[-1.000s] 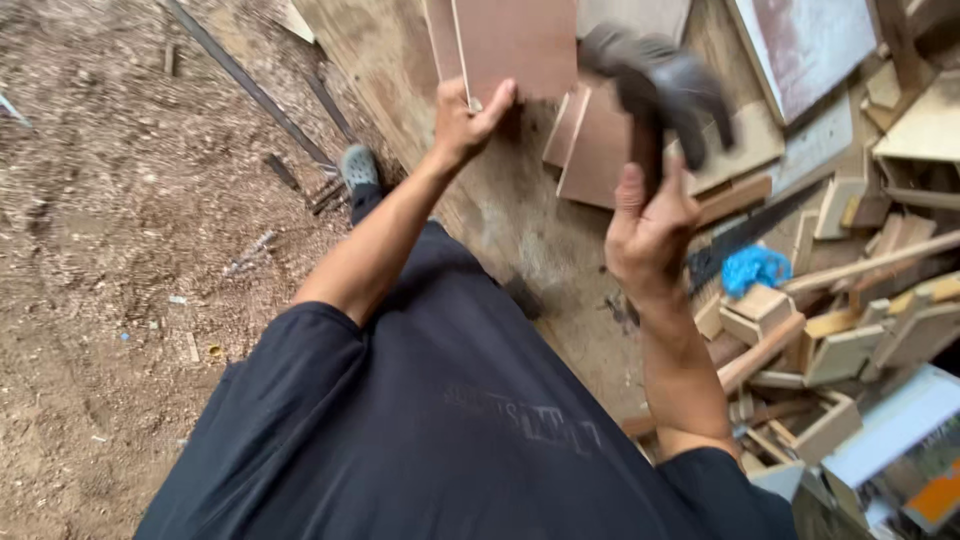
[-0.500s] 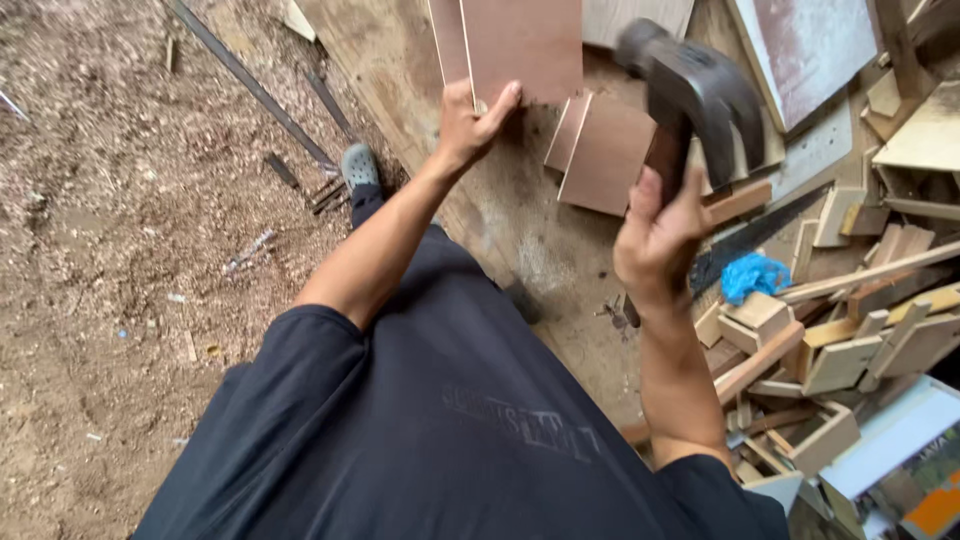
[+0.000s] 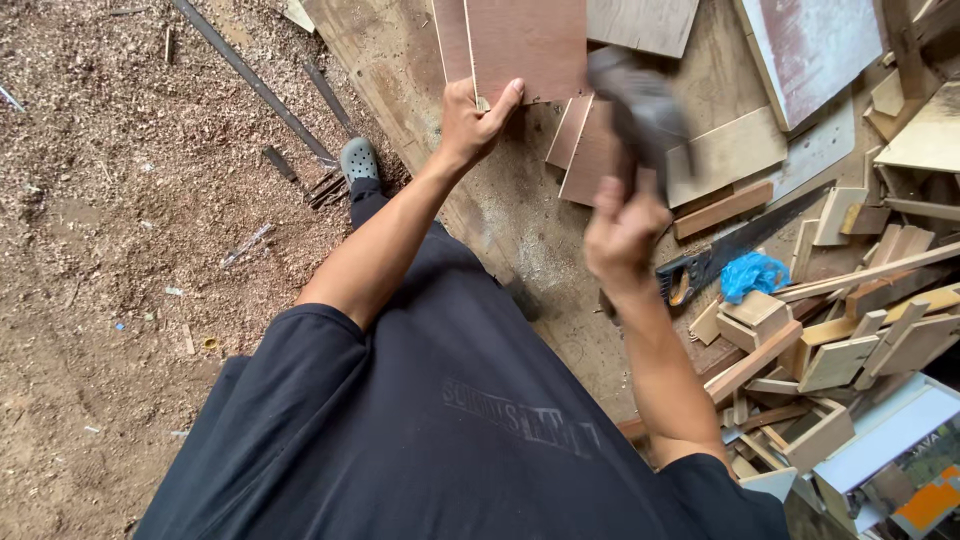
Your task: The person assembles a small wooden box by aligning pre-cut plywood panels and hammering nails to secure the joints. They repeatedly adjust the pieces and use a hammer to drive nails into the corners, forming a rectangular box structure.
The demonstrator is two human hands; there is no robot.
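person seen from above, wearing a loose black short-sleeved t-shirt (image 3: 420,420) with a faded grey print across the chest. both sleeves end above the elbow; the forearms are bare, with no watch, glove or band. left hand (image 3: 470,125) and right hand (image 3: 620,230) are bare, and the right one is motion-blurred. dark trousers (image 3: 375,205) cover the leg, and a grey perforated clog (image 3: 358,160) is worn on the visible foot.

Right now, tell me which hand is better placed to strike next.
Right. The right hand grips the dark-headed hammer, raised above the boards. The left hand is pressed against the reddish-brown plywood panel, steadying it.
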